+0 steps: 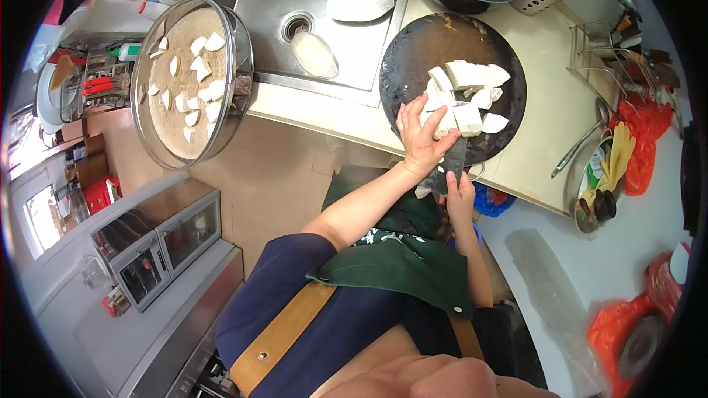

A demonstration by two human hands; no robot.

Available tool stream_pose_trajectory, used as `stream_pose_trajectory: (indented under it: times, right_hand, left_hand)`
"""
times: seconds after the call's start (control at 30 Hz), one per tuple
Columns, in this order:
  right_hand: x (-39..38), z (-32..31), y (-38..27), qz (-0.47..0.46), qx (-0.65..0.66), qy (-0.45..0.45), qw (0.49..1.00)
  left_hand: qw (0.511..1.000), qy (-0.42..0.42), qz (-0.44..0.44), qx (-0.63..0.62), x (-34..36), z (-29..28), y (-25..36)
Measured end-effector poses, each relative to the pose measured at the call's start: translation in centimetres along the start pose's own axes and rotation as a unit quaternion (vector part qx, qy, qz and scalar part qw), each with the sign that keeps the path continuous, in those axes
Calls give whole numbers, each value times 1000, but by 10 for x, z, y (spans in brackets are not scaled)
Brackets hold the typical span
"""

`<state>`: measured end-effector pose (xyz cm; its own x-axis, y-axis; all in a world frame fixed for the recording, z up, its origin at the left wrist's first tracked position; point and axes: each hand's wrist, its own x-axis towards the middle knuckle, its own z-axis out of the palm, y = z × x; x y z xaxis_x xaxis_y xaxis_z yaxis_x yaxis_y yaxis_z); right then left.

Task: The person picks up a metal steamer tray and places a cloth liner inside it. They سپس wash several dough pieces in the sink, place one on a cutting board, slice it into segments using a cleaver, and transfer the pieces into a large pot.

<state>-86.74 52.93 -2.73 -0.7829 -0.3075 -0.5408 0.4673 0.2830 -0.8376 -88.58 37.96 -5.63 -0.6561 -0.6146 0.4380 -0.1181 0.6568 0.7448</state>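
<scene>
On the round dark cutting board point(413, 44) lies a cluster of peeled white tuber chunks point(466, 74), some cut into blocks and some into wedges. My left hand point(423, 133) rests over the near chunks, its fingers curved around them and its thumb toward the blade. My right hand point(460, 190) grips a cleaver point(456, 155) at the board's near edge. The dark blade runs up beside my left thumb, and white bits cling to it. My right fingers mostly cover the handle.
Left of the board, the steel sink point(265, 7) holds two whole pale tubers point(360, 7). A round metal-rimmed sieve point(245, 77) with scattered white pieces stands farther left. Behind the board sits a black pot point(483, 4); a metal bowl point(582, 214) with utensils is at the right.
</scene>
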Motion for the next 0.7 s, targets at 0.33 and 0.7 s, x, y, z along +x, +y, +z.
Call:
stream_pose_trajectory:
  times: [0.33, 0.7]
  right_hand:
    - [-18, 61, -35, 5, -26, 62, 998]
    - [27, 274, -138, -110, -162, -178, 964]
  left_hand:
    - [998, 19, 2, -51, 40, -52, -17]
    - [963, 259, -35, 68, 156, -239, -140]
